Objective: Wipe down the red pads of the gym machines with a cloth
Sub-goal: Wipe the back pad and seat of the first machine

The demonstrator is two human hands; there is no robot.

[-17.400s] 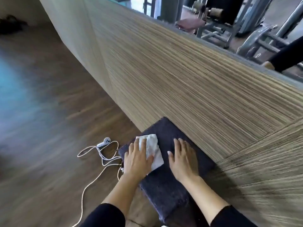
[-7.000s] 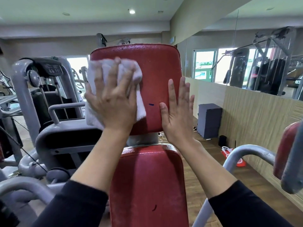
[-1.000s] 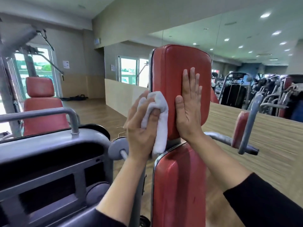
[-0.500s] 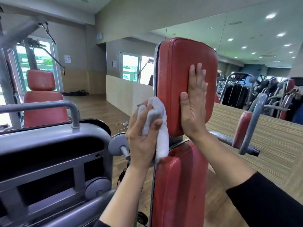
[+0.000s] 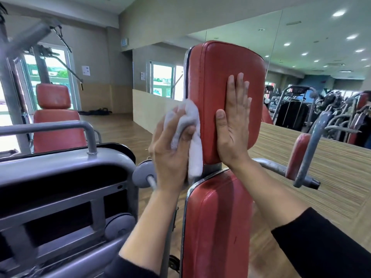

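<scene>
A red upper pad [image 5: 216,77] stands upright on a gym machine, above a longer red lower pad [image 5: 214,223]. My left hand [image 5: 170,153] grips a bunched white cloth [image 5: 189,129] and holds it against the upper pad's left side edge. My right hand [image 5: 233,123] lies flat on the front face of that pad, fingers straight and pointing up. The part of the pad's edge behind the cloth is hidden.
A grey machine frame [image 5: 66,177] with a handle bar fills the lower left. Another red seat [image 5: 54,115] stands at the far left. A small red arm pad [image 5: 297,155] on a grey lever sits to the right. A mirror wall [image 5: 313,57] lies behind.
The cloth in my left hand has stayed at the upper pad's left edge, shifting slightly lower. My right hand keeps its flat hold on the pad's face.
</scene>
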